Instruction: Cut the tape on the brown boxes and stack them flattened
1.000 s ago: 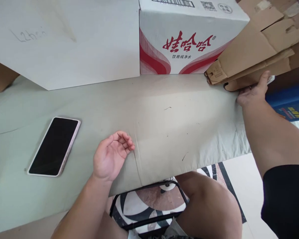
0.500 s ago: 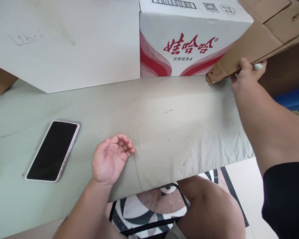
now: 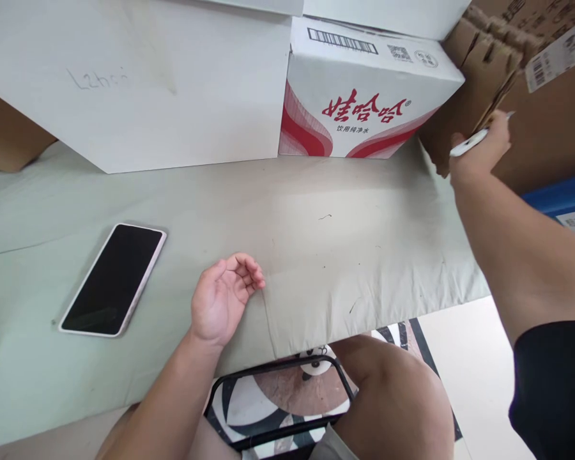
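Observation:
My left hand rests palm up on the pale green cloth, fingers loosely curled, holding nothing. A smartphone with a dark screen lies flat to its left. My right hand is raised at the right, closed on a white pen-like object and pressed against the edge of flattened brown cardboard that stands tilted up.
A white carton with red lettering stands at the back, beside a large plain white box. A brown box and a blue item are at the right. My knee and a black stool frame are below the table edge.
My right hand has lifted from under the cardboard stack, with the white object in it, and the cardboard has tipped upward. The left hand has stayed put.

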Demonstrator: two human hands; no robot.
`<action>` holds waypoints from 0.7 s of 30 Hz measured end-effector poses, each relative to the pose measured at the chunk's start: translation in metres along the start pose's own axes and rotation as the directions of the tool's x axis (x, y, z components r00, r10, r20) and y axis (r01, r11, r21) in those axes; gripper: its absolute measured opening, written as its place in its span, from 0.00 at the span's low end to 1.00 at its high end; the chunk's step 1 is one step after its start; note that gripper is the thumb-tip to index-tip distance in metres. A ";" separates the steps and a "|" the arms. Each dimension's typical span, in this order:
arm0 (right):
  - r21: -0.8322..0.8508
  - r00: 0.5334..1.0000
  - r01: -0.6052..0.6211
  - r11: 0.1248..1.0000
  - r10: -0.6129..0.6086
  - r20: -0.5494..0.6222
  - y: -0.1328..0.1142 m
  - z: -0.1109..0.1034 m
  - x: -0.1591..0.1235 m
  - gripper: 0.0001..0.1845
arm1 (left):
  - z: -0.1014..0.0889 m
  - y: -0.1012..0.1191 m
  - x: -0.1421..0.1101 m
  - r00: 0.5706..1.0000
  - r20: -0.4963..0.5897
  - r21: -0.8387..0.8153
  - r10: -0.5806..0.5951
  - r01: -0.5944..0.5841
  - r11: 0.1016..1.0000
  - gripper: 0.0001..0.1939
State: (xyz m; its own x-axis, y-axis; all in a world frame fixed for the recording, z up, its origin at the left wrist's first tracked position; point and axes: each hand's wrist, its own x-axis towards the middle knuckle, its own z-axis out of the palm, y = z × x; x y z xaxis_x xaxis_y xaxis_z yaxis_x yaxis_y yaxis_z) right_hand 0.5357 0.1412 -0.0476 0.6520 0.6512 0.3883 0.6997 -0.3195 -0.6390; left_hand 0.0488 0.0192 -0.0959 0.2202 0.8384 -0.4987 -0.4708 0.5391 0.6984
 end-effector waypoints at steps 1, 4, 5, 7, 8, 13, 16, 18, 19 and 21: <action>-0.025 0.999 -0.046 0.999 0.046 -0.024 0.004 0.003 -0.006 0.26 | 0.000 0.000 0.000 1.000 0.001 0.002 0.000 0.000 1.000 0.19; -0.044 0.992 -0.116 0.992 0.114 -0.053 0.015 0.012 -0.020 0.29 | 0.001 -0.002 -0.001 1.000 0.008 0.004 -0.002 0.002 1.000 0.19; -0.036 0.992 -0.121 0.992 0.119 -0.043 0.018 0.014 -0.022 0.31 | 0.002 -0.003 0.000 1.000 0.010 0.007 0.000 0.000 1.000 0.19; -0.022 0.991 -0.132 0.991 0.131 -0.023 0.024 0.014 -0.022 0.34 | 0.002 -0.003 0.000 1.000 0.014 0.011 0.007 -0.007 1.000 0.19; -0.018 0.990 -0.138 0.990 0.138 -0.016 0.027 0.013 -0.021 0.36 | 0.002 -0.003 0.001 1.000 0.017 0.012 0.011 -0.011 1.000 0.19; -0.009 0.989 -0.148 0.989 0.148 -0.007 0.044 -0.017 -0.024 0.36 | 0.004 0.000 0.002 1.000 0.020 0.014 0.023 -0.023 1.000 0.18; -0.001 0.992 -0.127 0.992 0.127 -0.005 0.044 -0.045 -0.034 0.32 | 0.004 0.004 -0.003 0.999 0.037 0.001 0.037 -0.037 0.999 0.18; 0.007 0.996 -0.091 0.996 0.091 -0.010 0.034 -0.064 -0.042 0.29 | 0.001 0.007 -0.009 0.996 0.066 -0.013 0.061 -0.061 0.998 0.18; 0.012 0.998 -0.062 0.998 0.062 -0.016 0.025 -0.072 -0.047 0.27 | -0.002 0.009 -0.013 0.994 0.078 -0.022 0.079 -0.078 0.997 0.18; 0.027 0.999 0.014 1.000 -0.013 -0.032 -0.003 -0.084 -0.055 0.23 | -0.008 0.013 -0.021 0.989 0.098 -0.043 0.115 -0.111 0.993 0.18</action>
State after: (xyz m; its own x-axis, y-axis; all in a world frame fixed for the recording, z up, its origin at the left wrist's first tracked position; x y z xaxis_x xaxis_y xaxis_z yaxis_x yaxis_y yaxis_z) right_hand 0.5223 0.0483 -0.0118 0.6517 0.6327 0.4182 0.7009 -0.2918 -0.6508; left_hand 0.0309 0.0083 -0.0802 0.2472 0.8985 -0.3627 -0.5287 0.4388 0.7266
